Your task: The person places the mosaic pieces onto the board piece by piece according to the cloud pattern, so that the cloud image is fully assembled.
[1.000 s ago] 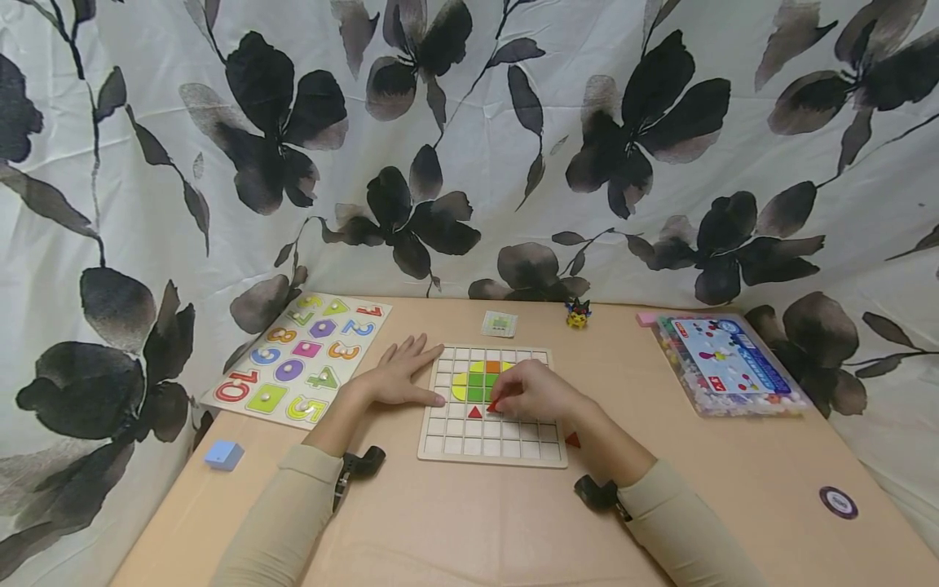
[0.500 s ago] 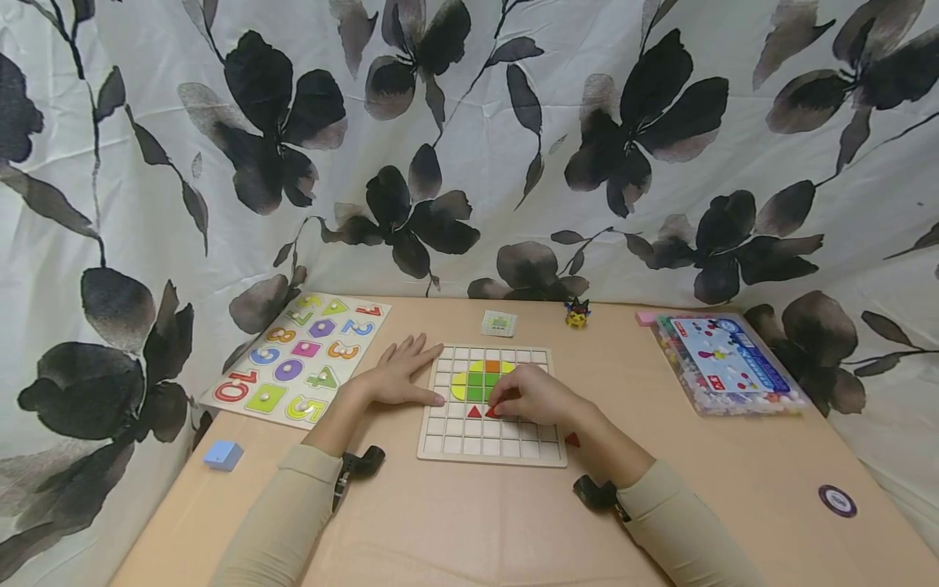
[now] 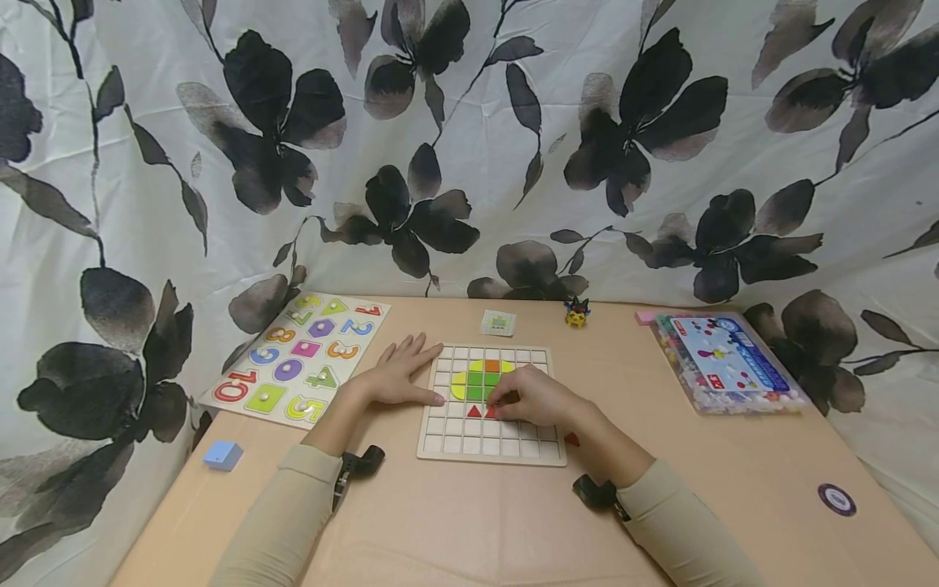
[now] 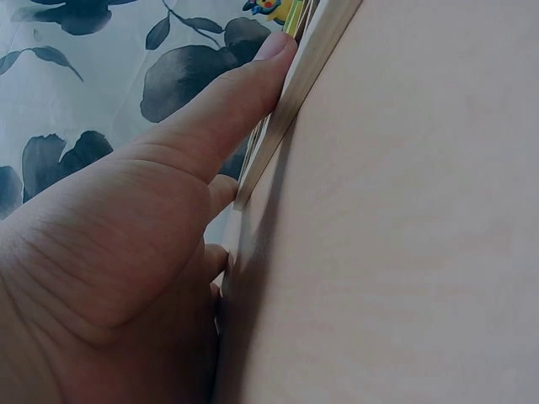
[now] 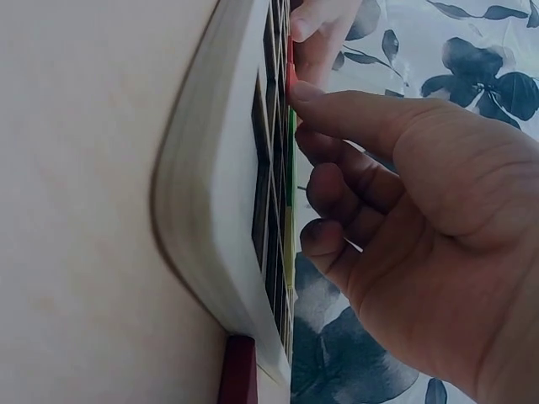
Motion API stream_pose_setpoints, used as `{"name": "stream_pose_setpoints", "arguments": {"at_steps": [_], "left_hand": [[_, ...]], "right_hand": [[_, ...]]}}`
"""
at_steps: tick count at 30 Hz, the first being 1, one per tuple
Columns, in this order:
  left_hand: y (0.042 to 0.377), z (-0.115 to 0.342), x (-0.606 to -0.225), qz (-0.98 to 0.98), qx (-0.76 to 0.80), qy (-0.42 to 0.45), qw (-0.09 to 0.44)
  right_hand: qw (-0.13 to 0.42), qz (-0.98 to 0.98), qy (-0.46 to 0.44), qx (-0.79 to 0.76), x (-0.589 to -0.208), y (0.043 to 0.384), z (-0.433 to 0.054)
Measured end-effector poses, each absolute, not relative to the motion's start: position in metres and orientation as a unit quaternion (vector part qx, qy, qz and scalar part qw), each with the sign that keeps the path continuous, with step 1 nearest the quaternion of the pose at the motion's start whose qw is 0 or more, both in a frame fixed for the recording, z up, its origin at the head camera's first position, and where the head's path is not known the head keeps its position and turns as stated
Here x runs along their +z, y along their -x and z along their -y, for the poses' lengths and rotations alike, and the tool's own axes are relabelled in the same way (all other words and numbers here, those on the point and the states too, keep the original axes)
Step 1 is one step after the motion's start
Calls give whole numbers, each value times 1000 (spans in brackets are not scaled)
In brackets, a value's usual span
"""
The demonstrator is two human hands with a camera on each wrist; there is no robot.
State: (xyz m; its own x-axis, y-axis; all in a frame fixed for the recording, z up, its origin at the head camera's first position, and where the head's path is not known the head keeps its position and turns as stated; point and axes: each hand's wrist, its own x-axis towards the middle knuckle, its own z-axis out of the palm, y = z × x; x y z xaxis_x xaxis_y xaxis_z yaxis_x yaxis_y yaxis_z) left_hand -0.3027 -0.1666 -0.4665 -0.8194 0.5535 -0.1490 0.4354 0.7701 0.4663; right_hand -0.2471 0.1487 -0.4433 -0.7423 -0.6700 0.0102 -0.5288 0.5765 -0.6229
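Observation:
A white grid board (image 3: 455,440) lies on the table, with yellow, green and orange tiles (image 3: 480,381) set in its squares. My left hand (image 3: 396,383) rests along the board's left edge, fingers spread, thumb on the rim; the left wrist view shows this thumb (image 4: 240,97) against the edge. With thumb and index finger, my right hand (image 3: 535,395) pinches a red triangle tile (image 3: 490,412) at the grid, partly covered by the fingertips. Beside it sits another red triangle (image 3: 473,412). A third red triangle (image 3: 571,439) lies off the board's right edge, partly hidden by the right wrist.
A number puzzle board (image 3: 308,359) is at the left, with a blue block (image 3: 223,456) nearer me. Behind the grid are a small pattern card (image 3: 499,324) and a toy figure (image 3: 577,312). At the right stand a clear bead box (image 3: 722,359) and a round disc (image 3: 837,500).
My right fingers have shifted very slightly and the pinched red triangle has settled lower, level with the triangle beside it. My left hand has stayed in place.

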Motion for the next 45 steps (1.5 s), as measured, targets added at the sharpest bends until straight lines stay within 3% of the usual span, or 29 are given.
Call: {"name": "stream_pose_setpoints", "arguments": {"at_steps": [23, 32, 45], "left_hand": [[302, 165, -464, -928, 220, -268, 138], [301, 165, -463, -928, 221, -266, 140], [301, 165, -464, -928, 225, -262, 139]], "right_hand": [[123, -880, 310, -339, -436, 245, -154], [54, -877, 285, -383, -416, 243, -173], [32, -886, 271, -374, -397, 244, -220]]}}
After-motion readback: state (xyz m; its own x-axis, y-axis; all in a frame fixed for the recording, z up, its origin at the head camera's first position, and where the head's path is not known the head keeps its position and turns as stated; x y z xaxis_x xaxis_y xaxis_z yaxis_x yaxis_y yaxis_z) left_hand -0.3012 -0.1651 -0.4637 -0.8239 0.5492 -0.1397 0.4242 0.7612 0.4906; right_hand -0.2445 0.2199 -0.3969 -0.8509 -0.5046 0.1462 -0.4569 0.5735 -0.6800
